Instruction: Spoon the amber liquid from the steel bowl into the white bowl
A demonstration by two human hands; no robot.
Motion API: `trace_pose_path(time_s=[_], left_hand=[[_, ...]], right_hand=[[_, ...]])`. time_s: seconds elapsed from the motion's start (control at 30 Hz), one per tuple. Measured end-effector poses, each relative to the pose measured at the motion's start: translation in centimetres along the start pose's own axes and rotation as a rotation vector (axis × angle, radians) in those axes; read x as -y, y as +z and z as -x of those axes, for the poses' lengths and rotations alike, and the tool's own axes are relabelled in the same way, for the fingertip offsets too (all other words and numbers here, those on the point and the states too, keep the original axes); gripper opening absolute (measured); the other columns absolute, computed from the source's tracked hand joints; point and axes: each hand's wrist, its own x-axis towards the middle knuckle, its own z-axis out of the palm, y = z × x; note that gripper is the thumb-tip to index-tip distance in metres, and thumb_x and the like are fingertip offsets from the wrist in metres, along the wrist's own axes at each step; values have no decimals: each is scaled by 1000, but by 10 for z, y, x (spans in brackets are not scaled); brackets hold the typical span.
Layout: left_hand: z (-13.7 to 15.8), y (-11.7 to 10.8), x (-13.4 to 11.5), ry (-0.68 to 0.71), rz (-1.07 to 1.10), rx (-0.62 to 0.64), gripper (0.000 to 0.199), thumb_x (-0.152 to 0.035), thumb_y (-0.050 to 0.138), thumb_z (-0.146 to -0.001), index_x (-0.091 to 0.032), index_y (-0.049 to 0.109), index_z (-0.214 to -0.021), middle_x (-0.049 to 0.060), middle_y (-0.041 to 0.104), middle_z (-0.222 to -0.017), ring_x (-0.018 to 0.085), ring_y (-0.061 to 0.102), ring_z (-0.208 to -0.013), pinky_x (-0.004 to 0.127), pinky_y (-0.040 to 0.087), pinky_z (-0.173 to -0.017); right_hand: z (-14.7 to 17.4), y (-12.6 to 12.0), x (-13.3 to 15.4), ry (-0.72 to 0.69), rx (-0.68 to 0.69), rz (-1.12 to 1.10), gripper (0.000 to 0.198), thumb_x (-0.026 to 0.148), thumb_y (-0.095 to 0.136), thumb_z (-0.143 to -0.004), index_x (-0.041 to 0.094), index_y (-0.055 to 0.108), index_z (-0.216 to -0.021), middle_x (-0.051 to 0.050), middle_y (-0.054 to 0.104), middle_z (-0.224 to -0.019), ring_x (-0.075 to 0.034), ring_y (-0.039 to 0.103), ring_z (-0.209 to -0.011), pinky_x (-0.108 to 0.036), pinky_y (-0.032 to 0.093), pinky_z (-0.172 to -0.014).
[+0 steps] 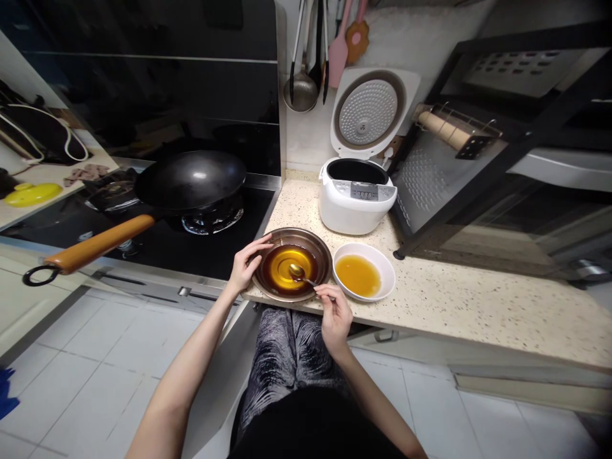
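A wide metal bowl [321,245] stands at the front edge of the counter with dark amber liquid in it. My left hand [245,266] grips its left rim, fingers bent over the edge. In my right hand [336,315], the thumb and fingers pinch the handle of a metal spoon [297,272]. The spoon's head is down in the liquid, near the middle of the bowl. Close by on the right, a white bowl [389,275] contains cloudy yellow-orange liquid, and neither hand touches it.
Behind the bowls is a white rice cooker [354,213] with its lid raised. On the stove at left sits a black wok [191,182], its wooden handle [100,242] jutting toward the front. A black rack [430,223] stands at right. Utensils [302,89] hang on the wall.
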Motion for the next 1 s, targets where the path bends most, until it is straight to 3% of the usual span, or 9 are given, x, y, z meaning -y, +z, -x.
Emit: trace_pose_path(time_s=[0.4,1.0], left_hand=[[1,0,2,16,5,2,37,-42,57,-101,-22,76,-125,14,64,-150,35,61,-140,56,44,-121],[1,0,1,11,5,10,38,-44,56,-101,-21,76,-125,15,64,-150,36,61,-140,57,44,-120]], right_hand=[[11,6,-10,-51,-66,-7,21,15,51,-104,23,67,-93,-4,77,-95,-18,73,-91,-34,58,-84],[11,0,-1,-53,-108,-1,21,15,51,-104,22,66,-91,-4,76,-90,-19,73,-88,-36,59,-83]])
